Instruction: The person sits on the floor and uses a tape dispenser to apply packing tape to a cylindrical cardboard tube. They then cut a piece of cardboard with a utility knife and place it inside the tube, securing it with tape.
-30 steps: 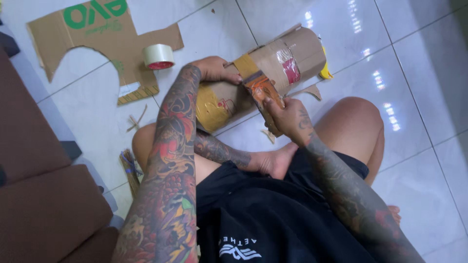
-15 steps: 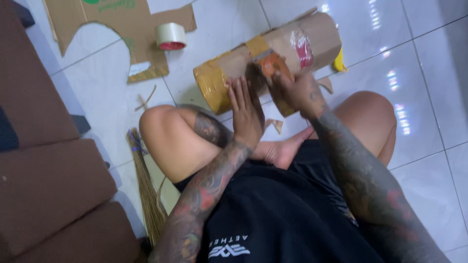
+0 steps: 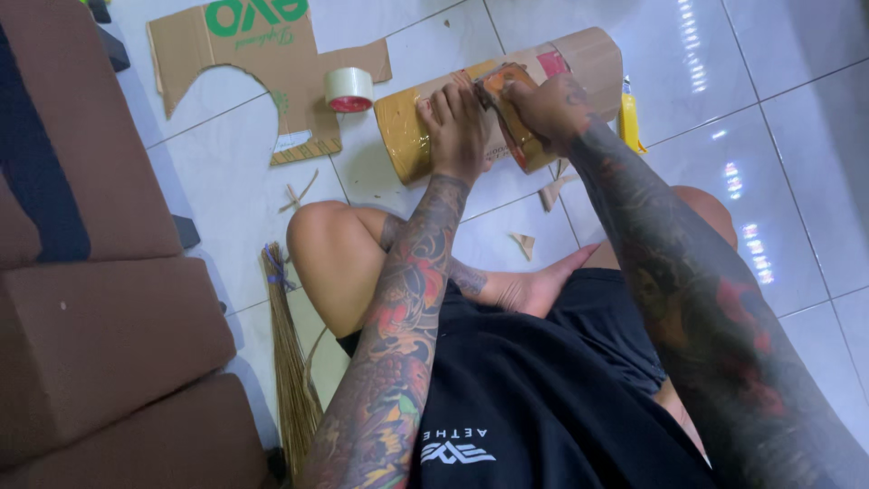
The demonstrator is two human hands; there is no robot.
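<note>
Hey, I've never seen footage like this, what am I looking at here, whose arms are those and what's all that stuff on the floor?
There is no machine here. The picture comes from a camera worn on a person's head, looking down, so the two tattooed arms are that person's own. They sit cross-legged on a white tiled floor. The left hand presses flat on a cardboard parcel wrapped in brown tape. The right hand grips a roll of brown tape against the parcel. Nearby lie a roll of clear tape, a cut cardboard sheet, a yellow cutter, small cardboard scraps and a straw broom. Brown cushions are on the left of the picture.
</note>
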